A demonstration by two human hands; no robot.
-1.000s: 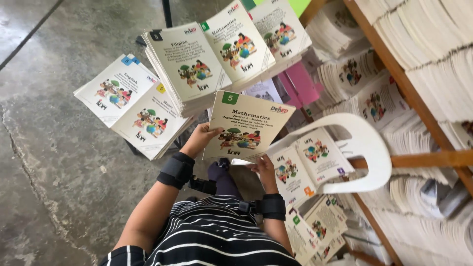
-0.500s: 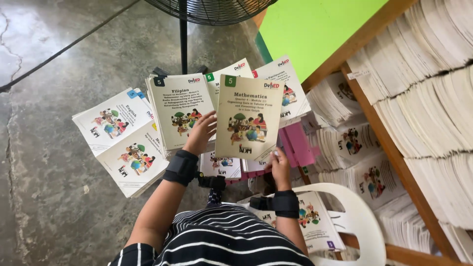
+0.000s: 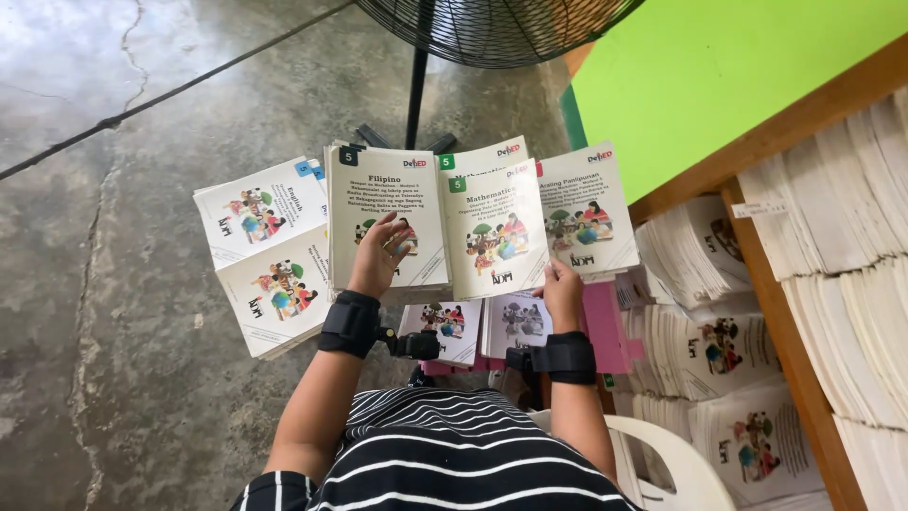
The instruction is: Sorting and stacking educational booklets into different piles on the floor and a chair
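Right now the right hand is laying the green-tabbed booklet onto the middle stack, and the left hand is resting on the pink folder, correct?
Not quite. The head view shows the left hand resting on the black-tabbed booklet stack, not the pink folder. The right hand does hold the green-tabbed booklet at the middle stack.

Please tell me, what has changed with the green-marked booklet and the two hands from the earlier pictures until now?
The green-marked booklet was lifted from near the lap and carried forward; now it lies on the middle stack, under the right hand at its lower edge. The left hand let go of it and rests on the neighbouring stack. The stacks on the floor and the shelves stayed in place.
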